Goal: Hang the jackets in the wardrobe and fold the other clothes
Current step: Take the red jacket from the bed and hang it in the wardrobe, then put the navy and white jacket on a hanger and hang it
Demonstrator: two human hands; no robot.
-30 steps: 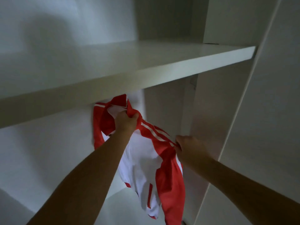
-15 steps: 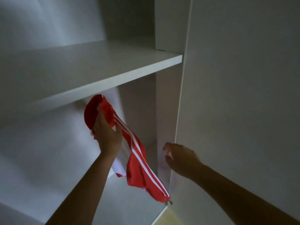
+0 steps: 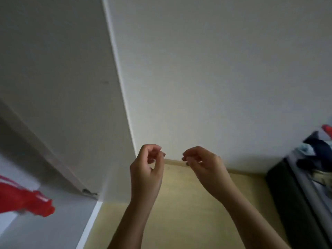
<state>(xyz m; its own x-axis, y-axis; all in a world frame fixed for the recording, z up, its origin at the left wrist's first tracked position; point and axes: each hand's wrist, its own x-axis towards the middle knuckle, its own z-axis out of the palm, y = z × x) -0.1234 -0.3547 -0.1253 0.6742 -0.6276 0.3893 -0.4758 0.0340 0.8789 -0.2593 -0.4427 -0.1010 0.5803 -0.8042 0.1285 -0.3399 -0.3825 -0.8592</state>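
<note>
The red jacket with white stripes (image 3: 25,198) hangs inside the white wardrobe (image 3: 53,87) at the far left, with only its lower part in view. My left hand (image 3: 147,169) and my right hand (image 3: 203,166) are raised side by side in front of the wall, away from the wardrobe. Both hold nothing, their fingers loosely curled. A pile of other clothes (image 3: 316,159), dark blue, pale and red, lies at the right edge.
The wardrobe's front edge (image 3: 118,69) runs down the middle of the view, with a metal hinge (image 3: 89,192) at its lower part. A dark piece of furniture (image 3: 287,194) under the clothes pile stands at the right. Yellowish floor (image 3: 188,203) lies below my hands.
My left hand has let go of the red jacket, which stays in the wardrobe. Both hands have pulled back out and my view has swung to the right, toward the wall and the clothes pile.
</note>
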